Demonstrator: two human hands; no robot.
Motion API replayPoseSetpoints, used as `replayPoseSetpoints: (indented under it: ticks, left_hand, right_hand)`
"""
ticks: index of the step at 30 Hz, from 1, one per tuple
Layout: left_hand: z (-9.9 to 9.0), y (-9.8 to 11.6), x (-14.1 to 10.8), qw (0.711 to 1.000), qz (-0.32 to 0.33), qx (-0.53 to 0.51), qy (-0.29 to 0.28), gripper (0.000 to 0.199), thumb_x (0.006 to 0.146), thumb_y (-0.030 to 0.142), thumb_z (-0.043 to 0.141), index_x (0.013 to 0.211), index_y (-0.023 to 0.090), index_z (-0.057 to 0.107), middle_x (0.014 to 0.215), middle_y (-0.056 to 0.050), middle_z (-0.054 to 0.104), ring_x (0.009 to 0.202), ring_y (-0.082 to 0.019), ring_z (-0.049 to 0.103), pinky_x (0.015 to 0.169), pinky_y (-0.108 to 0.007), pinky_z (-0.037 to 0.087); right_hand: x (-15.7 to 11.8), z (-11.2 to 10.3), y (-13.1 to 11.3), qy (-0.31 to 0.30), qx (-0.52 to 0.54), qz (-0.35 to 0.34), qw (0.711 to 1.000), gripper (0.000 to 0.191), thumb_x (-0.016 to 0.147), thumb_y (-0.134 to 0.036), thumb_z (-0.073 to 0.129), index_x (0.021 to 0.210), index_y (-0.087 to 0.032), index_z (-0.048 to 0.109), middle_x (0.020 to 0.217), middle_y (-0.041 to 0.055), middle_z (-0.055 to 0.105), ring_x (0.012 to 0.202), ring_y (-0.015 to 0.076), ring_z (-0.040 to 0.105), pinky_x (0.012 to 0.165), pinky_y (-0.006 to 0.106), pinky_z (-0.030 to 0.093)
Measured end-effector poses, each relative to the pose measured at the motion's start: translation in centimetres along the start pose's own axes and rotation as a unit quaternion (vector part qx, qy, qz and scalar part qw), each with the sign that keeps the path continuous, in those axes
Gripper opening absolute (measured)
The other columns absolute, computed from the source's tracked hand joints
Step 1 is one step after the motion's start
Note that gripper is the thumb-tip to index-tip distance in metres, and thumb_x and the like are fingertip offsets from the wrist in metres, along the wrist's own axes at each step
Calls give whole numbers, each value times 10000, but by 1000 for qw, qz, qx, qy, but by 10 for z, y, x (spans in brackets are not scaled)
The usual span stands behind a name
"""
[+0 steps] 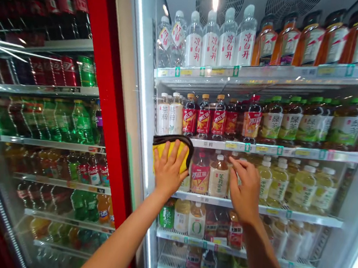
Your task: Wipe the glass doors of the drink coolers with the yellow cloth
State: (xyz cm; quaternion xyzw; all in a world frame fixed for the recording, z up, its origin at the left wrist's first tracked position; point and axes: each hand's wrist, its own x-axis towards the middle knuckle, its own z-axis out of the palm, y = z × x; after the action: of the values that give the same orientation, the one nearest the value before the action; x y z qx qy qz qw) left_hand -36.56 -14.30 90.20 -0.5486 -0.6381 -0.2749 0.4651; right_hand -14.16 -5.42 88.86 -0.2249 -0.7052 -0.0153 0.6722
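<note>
My left hand (171,167) lies with spread fingers on a yellow cleaning cloth (158,154) that has a black border. It holds the cloth up before the left end of the cooler's middle shelves; whether glass lies behind it is hard to tell. Raised with nothing in it, my right hand (245,190) has loosely bent fingers, thumb and forefinger apart. It hides some bottles on the third shelf. Between my hands stand a red-labelled tea bottle (200,174) and a white-labelled tea bottle (218,177).
Shelves of drinks fill the cooler, with clear water bottles (211,41) and amber bottles (313,41) on top. Green-capped tea bottles (310,122) stand below. A bright light strip (142,70) runs down the left frame. Beyond a red frame (104,79) is another cooler with cans and bottles.
</note>
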Motion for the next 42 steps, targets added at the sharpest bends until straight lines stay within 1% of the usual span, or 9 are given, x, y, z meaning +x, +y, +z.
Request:
replayPoseSetpoints:
  ticks: [5,9,12,17,20,25,30,35,42]
  left_hand:
    - [3,61,48,998,-44,-8,38,874,904,451,679,1639,316,224,1716,-67,221,1607,-335,91,1278,-652,23]
    - [9,67,7,998,60,0,-25,908,850,504,742,1618,352,282,1671,-46,354,1604,-308,140,1292,-618,29]
    - [10,58,-13,999,20,-3,-31,881,831,447,778,1594,358,346,1650,-54,395,1587,-311,214,1295,-609,58]
    - [7,93,46,996,-83,-27,29,850,908,374,683,1634,324,244,1715,-57,223,1606,-326,111,1283,-647,37]
    - [7,122,65,999,-29,-33,14,886,903,405,688,1642,327,204,1721,-45,200,1609,-326,69,1279,-656,4]
    - [14,117,15,990,122,-18,-70,922,840,414,767,1617,367,274,1665,-40,359,1595,-311,176,1287,-647,61]
    - [16,127,31,995,86,-15,-51,894,849,389,763,1611,364,296,1667,-54,352,1590,-321,199,1278,-666,41]
    - [12,166,82,993,81,-81,-10,763,972,456,587,1635,331,231,1701,-37,276,1606,-301,129,1279,-638,-37]
    - [-7,133,68,906,-8,-422,44,650,1070,472,18,1653,237,185,1702,-76,291,1570,-187,271,1282,-414,261]
  right_hand:
    - [2,-7,8,8,21,15,1000,370,998,-223,459,1275,-198,704,1132,118,669,1087,259,610,943,467,499]
    - [-2,-19,20,24,23,39,999,373,992,-246,462,1267,-217,713,1130,111,667,1086,258,613,964,480,497]
    - [1,-29,29,41,24,57,997,376,980,-247,471,1259,-230,723,1124,108,663,1069,260,609,967,496,494]
    - [11,-34,34,52,43,57,996,393,968,-219,478,1276,-240,720,1129,115,653,1083,264,604,995,507,488]
    - [14,-37,37,50,53,54,996,409,972,-214,467,1302,-254,706,1147,115,644,1109,265,600,1016,509,484]
    - [20,-50,42,60,49,51,996,398,983,-208,460,1289,-253,710,1159,116,648,1129,262,608,1024,494,492]
    - [36,-59,37,88,69,36,993,372,982,-202,476,1250,-227,732,1147,125,662,1117,265,624,1026,494,502]
    - [54,-64,30,98,74,-1,992,381,991,-220,461,1267,-254,721,1146,119,673,1102,262,644,1010,493,532]
    - [37,-25,9,1,103,-82,991,481,994,-118,372,1361,-251,653,1407,121,631,1331,223,582,1121,460,496]
